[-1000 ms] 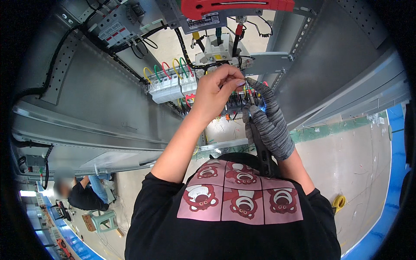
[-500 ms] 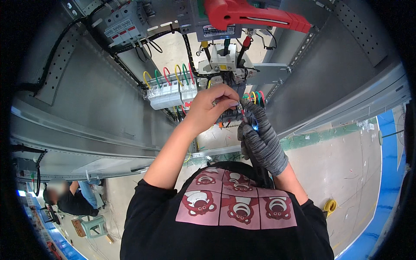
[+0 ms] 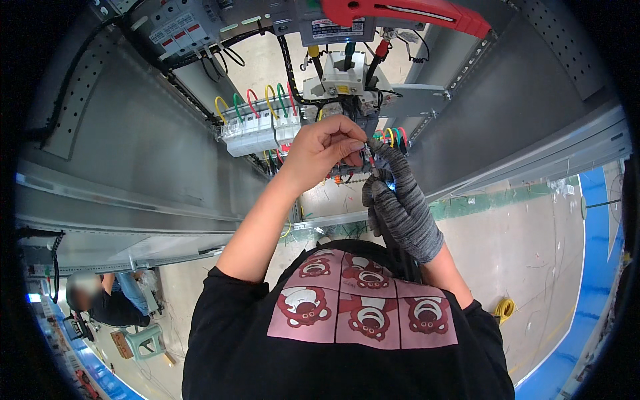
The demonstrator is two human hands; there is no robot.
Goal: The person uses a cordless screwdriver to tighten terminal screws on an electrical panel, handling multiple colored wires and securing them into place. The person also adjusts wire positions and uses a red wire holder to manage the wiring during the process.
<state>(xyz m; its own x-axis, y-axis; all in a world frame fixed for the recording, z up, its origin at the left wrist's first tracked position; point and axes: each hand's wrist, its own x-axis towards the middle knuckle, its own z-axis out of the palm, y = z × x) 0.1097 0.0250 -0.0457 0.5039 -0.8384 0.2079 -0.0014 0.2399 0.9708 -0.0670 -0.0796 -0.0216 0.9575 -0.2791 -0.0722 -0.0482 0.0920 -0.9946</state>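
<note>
My left hand (image 3: 330,148), bare, has thumb and fingertips pinched together in front of the cabinet's wiring; what they hold is too small to make out. Close beside it, my right hand (image 3: 404,213) wears a grey knitted glove. Its fingers are closed around a dark tool (image 3: 395,252) with a small blue-white light; the tool's kind is mostly hidden by the glove. A thin red and silver piece (image 3: 371,159) points up from the glove toward the left fingertips. Behind both hands are dark terminals and wires, partly covered.
White breakers (image 3: 257,133) with looped coloured wires are at the left. A large red handle (image 3: 407,15) overhangs the top. Grey panels (image 3: 520,113) flank both sides. A yellow coil (image 3: 505,309) lies on the floor; a person (image 3: 113,303) sits near a stool (image 3: 143,341).
The cabinet parts have shifted slightly upward in view. Both hands stay together, the left fingertips a little higher and still pinched near the red and silver piece.
</note>
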